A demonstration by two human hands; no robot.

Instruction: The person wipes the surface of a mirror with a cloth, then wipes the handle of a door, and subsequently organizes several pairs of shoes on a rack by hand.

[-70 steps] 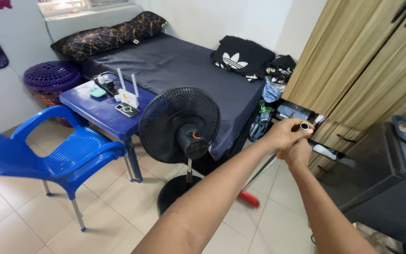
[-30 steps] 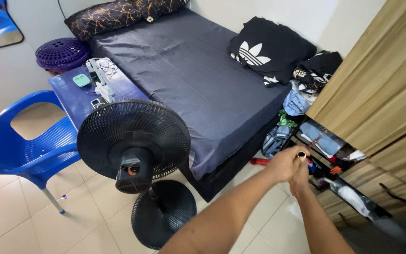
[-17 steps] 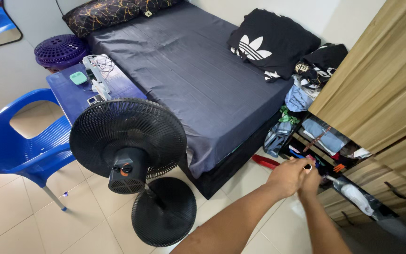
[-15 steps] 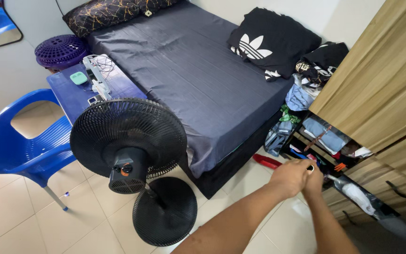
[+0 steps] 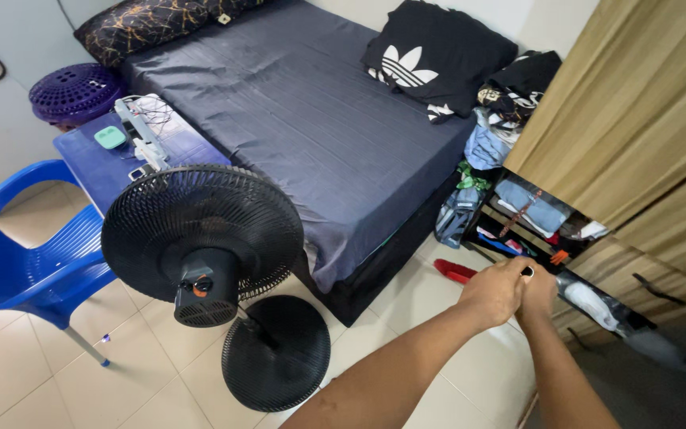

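- Gripping the broom handle (image 5: 526,272) top, left hand (image 5: 495,291) and right hand (image 5: 539,290) close together.
- Red broom head (image 5: 456,272) rests on the floor (image 5: 430,373), near the bed (image 5: 295,119).
- Black fan (image 5: 202,230) stands left.

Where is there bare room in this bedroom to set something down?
The middle of the dark bed is bare, between the pillow and the black shirt. Floor tiles lie bare between the fan base and the blue chair. The blue table and open wardrobe shelf are crowded.
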